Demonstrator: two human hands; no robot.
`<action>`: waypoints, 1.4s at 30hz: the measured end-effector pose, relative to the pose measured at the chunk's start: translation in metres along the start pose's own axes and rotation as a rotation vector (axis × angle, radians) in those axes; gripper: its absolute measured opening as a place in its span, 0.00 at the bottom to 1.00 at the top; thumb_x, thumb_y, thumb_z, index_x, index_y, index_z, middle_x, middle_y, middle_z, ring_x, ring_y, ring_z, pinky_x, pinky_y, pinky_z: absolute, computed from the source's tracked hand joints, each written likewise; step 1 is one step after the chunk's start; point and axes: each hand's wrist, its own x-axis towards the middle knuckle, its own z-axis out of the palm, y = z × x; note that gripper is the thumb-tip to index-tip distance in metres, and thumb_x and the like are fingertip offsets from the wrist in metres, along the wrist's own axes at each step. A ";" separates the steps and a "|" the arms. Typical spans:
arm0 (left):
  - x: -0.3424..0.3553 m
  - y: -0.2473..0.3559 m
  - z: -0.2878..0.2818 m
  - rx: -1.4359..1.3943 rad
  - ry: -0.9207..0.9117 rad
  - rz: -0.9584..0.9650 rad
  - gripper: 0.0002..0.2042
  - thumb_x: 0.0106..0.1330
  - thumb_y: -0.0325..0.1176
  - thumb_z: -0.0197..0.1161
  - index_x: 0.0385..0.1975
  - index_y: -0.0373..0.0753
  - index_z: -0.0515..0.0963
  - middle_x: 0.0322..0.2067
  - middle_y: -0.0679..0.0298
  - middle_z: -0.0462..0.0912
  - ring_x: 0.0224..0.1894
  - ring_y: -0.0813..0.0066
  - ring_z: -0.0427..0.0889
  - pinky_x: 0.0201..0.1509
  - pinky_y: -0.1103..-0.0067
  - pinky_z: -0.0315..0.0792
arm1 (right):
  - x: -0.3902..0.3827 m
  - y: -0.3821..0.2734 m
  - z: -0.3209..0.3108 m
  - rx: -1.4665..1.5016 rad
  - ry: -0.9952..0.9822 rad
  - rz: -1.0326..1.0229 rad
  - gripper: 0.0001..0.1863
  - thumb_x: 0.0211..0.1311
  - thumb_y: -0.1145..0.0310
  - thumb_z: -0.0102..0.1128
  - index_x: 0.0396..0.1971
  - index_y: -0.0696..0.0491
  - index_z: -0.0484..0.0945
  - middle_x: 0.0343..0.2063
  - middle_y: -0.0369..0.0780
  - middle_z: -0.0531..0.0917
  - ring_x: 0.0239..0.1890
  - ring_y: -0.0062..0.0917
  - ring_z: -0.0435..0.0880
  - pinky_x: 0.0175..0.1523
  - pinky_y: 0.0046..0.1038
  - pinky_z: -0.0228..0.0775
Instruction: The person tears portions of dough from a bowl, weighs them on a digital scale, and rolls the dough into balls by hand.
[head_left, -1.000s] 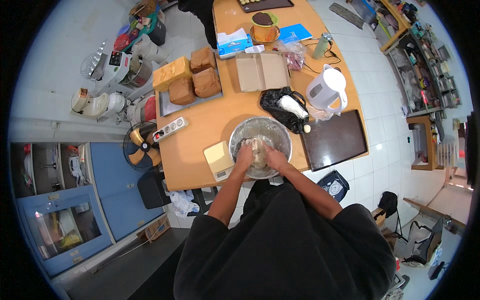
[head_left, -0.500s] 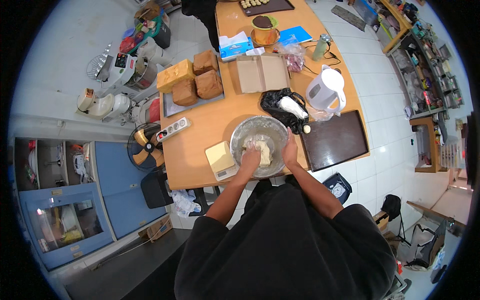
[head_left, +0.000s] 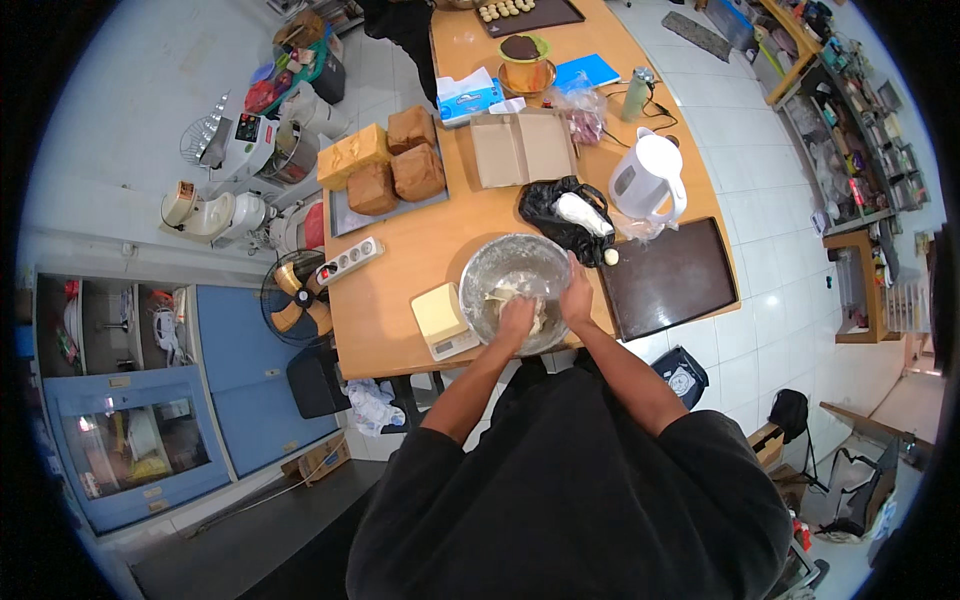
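Observation:
A metal mixing bowl near the table's front edge holds pale, sticky dough. My left hand is down in the bowl, fingers curled into the dough and partly hidden. My right hand grips the bowl's right rim. Just left of the bowl a yellow kitchen scale lies on the wooden table. A dark baking tray is to the right, and a black plastic bag with a white bundle lies behind the bowl.
Four loaves sit on a tray, beside a power strip. Farther back are an open carton, a white kettle, a tissue box and rolled dough balls. A fan stands left; a dark-clothed person is at the far end.
My right hand has left the dough and moved to the bowl's right rim. My left hand has stayed in the dough, shifting slightly rightward and pressing into it.

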 end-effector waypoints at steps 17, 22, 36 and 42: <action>-0.019 0.006 -0.062 -0.150 0.256 -0.048 0.15 0.56 0.35 0.63 0.42 0.34 0.78 0.39 0.41 0.80 0.44 0.46 0.80 0.48 0.61 0.75 | 0.006 0.002 -0.007 -0.048 -0.083 0.047 0.33 0.52 0.87 0.44 0.61 0.49 0.65 0.53 0.50 0.75 0.52 0.48 0.75 0.54 0.42 0.69; -0.002 0.015 -0.036 -0.004 -0.081 0.009 0.07 0.56 0.29 0.59 0.31 0.33 0.79 0.32 0.46 0.81 0.40 0.49 0.82 0.44 0.63 0.77 | 0.004 -0.003 -0.002 -0.087 0.012 -0.020 0.34 0.52 0.87 0.44 0.61 0.48 0.66 0.50 0.49 0.76 0.50 0.47 0.76 0.51 0.41 0.70; -0.023 0.038 -0.139 -0.128 0.000 0.193 0.06 0.51 0.19 0.58 0.29 0.31 0.79 0.32 0.44 0.80 0.39 0.46 0.81 0.41 0.62 0.77 | 0.004 0.005 -0.008 -0.176 -0.025 -0.012 0.32 0.54 0.84 0.45 0.61 0.45 0.66 0.45 0.47 0.77 0.42 0.49 0.78 0.45 0.45 0.71; -0.034 0.047 -0.188 -0.297 -0.022 0.075 0.13 0.51 0.18 0.59 0.39 0.31 0.76 0.40 0.43 0.77 0.47 0.45 0.77 0.51 0.61 0.71 | 0.010 0.008 -0.012 -0.226 -0.094 0.039 0.33 0.52 0.85 0.47 0.62 0.47 0.64 0.49 0.46 0.77 0.45 0.46 0.79 0.47 0.43 0.72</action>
